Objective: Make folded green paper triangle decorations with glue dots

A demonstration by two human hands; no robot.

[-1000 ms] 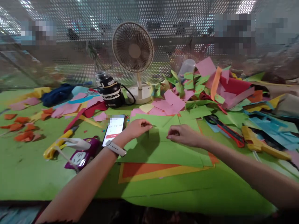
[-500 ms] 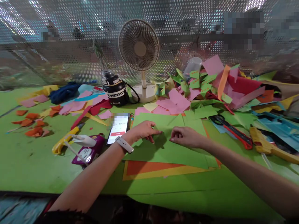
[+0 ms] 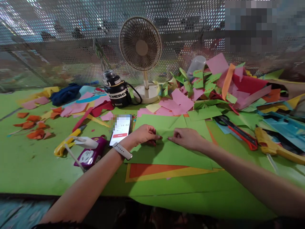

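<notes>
Left grip (image 3: 148, 136) and right grip (image 3: 182, 138), both curled, faced each other over the green paper (image 3: 171, 157); whether either pinched it could not be told. It lay on the desk (image 3: 47, 178) atop orange paper (image 3: 143, 171), beside the phone (image 3: 118, 140).

On the black bottle (image 3: 122, 103), left of the frame's upper middle, a white band (image 3: 116, 95) carries the word ENERGY in dark capitals — its first letter partly turned away at the curve. The print lower down is too small to read. On the phone (image 3: 118, 142), left of the frame's centre, the digits 19 and 02 show — pixelated blocks cover what stands before them. Lettering on the red bar (image 3: 121, 135) beneath is illegible.
</notes>
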